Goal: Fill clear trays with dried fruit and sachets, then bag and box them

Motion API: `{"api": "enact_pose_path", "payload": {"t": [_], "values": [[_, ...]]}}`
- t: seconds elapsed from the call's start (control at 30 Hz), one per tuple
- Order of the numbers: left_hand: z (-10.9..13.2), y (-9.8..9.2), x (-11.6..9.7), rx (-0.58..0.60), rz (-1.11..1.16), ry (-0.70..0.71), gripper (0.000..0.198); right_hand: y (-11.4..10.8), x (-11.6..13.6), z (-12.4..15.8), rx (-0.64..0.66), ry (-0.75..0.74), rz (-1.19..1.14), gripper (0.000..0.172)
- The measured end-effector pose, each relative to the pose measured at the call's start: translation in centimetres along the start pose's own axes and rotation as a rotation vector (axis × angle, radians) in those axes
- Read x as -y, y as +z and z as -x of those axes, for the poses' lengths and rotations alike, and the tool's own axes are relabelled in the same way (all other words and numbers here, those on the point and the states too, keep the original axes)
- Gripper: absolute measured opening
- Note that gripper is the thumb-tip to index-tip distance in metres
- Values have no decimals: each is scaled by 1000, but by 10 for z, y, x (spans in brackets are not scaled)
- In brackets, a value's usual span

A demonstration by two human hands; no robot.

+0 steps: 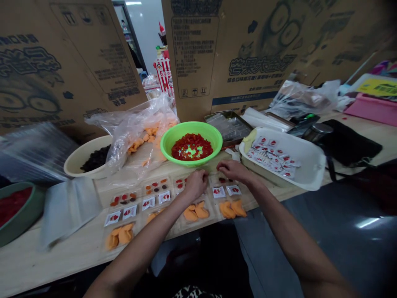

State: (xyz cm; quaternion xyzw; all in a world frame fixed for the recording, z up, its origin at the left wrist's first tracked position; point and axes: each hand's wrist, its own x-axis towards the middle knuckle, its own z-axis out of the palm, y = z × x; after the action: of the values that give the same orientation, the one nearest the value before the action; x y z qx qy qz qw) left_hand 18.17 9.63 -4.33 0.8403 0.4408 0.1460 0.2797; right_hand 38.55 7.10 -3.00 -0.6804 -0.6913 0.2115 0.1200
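Note:
My left hand (197, 183) is closed, its fingertips pinched together over the top of a clear compartment tray (206, 215). Anything between them is too small to make out. Close by, my right hand (232, 169) bends its fingers above the rightmost tray's upper compartment, where dark pieces (223, 180) lie; its fingertips look closed and their contents cannot be made out. Just beyond both hands stands a bright green bowl (165, 142) of small red pieces (192, 145). The row of trays holds red, orange and dark pieces, white printed sachets (218, 192) and orange shell-shaped pieces (228, 210).
Left are a cream bowl (72, 163) of dark pieces, a plastic bag (139, 132) of orange pieces, a dark green bowl (34, 207) and plastic sheets (70, 209). Right is a white basin (313, 167) of sachets. Cardboard boxes (198, 82) stand behind; the table's near edge runs below the trays.

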Motion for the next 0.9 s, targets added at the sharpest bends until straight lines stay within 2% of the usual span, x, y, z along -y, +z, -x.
{"api": "enact_pose_path", "payload": {"t": [0.13,0.23,0.33,0.43,0.57,0.67,0.73,0.8,0.9], "values": [[-13,6,-20,84,-129,103,24,-13,-12,1,-16,35,-7,29],[-20,16,-35,157,-235,182,24,-13,-14,4,-31,35,-80,29],[-23,26,-43,180,-286,207,25,-9,-18,8,-49,56,-124,27],[-23,27,-40,170,-286,213,26,-5,-20,10,-90,74,-131,26],[-22,14,-26,88,-257,166,25,2,-13,11,-73,17,-42,26],[-19,7,-17,138,-279,123,24,4,-2,11,18,7,75,30],[-15,5,-15,176,-279,138,24,1,2,12,1,22,108,32],[-10,-1,-13,124,-233,175,23,-4,0,12,-61,47,95,31],[-10,-23,-9,-106,-122,235,23,-12,-9,15,-66,83,37,28]]}}
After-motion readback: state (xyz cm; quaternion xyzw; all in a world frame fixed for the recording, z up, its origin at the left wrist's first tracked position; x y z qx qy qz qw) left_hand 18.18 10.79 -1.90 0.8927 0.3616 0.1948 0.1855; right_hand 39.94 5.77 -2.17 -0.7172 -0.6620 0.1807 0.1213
